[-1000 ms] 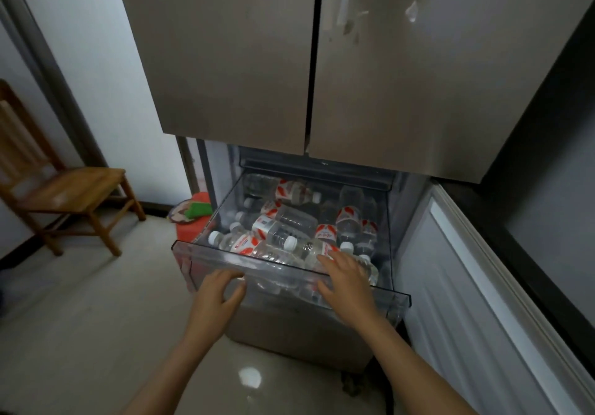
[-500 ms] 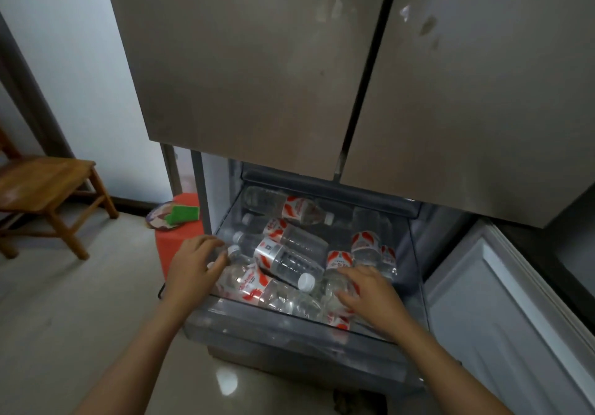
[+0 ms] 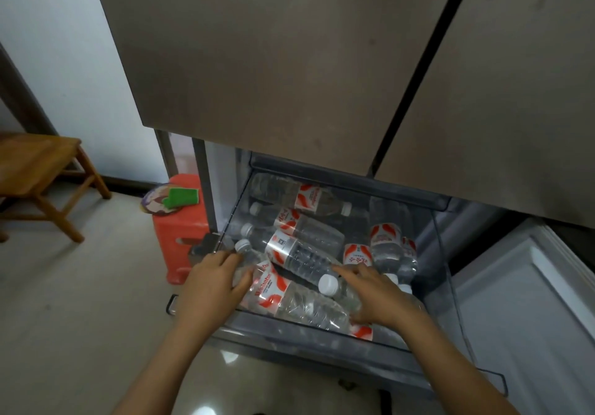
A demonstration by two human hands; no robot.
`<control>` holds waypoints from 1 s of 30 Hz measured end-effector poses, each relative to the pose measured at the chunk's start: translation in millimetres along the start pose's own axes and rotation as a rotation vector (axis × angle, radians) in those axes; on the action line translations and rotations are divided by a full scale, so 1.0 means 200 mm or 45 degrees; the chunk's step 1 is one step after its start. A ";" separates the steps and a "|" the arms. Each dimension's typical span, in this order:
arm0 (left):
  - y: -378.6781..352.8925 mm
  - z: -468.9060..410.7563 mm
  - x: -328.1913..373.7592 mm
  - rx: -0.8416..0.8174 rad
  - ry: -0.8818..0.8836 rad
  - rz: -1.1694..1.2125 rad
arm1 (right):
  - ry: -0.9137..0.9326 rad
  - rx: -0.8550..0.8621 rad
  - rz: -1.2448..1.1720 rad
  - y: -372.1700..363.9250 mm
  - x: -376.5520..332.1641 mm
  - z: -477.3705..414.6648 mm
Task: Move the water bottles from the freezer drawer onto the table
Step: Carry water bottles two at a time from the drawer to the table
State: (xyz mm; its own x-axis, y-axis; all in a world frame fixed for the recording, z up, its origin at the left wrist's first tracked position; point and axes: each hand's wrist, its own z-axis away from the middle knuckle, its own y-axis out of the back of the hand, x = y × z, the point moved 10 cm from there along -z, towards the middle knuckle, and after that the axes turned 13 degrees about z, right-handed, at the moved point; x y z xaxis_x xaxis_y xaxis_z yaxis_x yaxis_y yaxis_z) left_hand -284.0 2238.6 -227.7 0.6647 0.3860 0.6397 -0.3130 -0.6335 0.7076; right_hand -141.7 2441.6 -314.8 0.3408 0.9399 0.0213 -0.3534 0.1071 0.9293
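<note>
Front bottle (image 3: 277, 292) lies diagonal, cap back-left; left hand (image 3: 211, 282) grip holds it; right hand (image 3: 378, 298) grip wide.

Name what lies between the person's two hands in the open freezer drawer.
Head view: between the left hand and right hand lies a clear plastic water bottle with a red-and-white label, plus a second bottle's white cap.

Clear freezer drawer (image 3: 289, 334) pulled out, water bottles (image 3: 309, 257) with red-and-white labels lying on their sides in a loose pile inside, pale glossy floor (image 3: 80, 302), red plastic stool (image 3: 183, 231) and wooden chair (image 3: 32, 170) standing on it
</note>
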 end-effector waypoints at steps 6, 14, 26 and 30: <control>-0.02 0.00 -0.06 -0.002 0.135 -0.065 | -0.053 0.136 -0.018 0.04 0.03 0.01; 0.01 0.00 -0.13 0.078 0.414 0.186 | -0.264 0.496 -0.367 0.18 0.19 0.07; -0.35 -0.03 -0.24 -0.405 1.028 -0.300 | -0.320 0.840 -0.730 0.30 0.25 0.18; -0.42 -0.04 -0.30 -0.393 1.089 -0.408 | -0.296 0.835 -0.733 0.31 0.23 0.17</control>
State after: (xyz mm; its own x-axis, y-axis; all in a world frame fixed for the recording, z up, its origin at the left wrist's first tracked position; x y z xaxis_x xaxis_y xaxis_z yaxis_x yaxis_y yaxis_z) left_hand -303.5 2274.4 -323.9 0.0686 0.9454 0.3186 -0.4484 -0.2560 0.8564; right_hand -118.8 2481.3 -243.6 0.5042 0.7010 -0.5044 0.4701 0.2672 0.8412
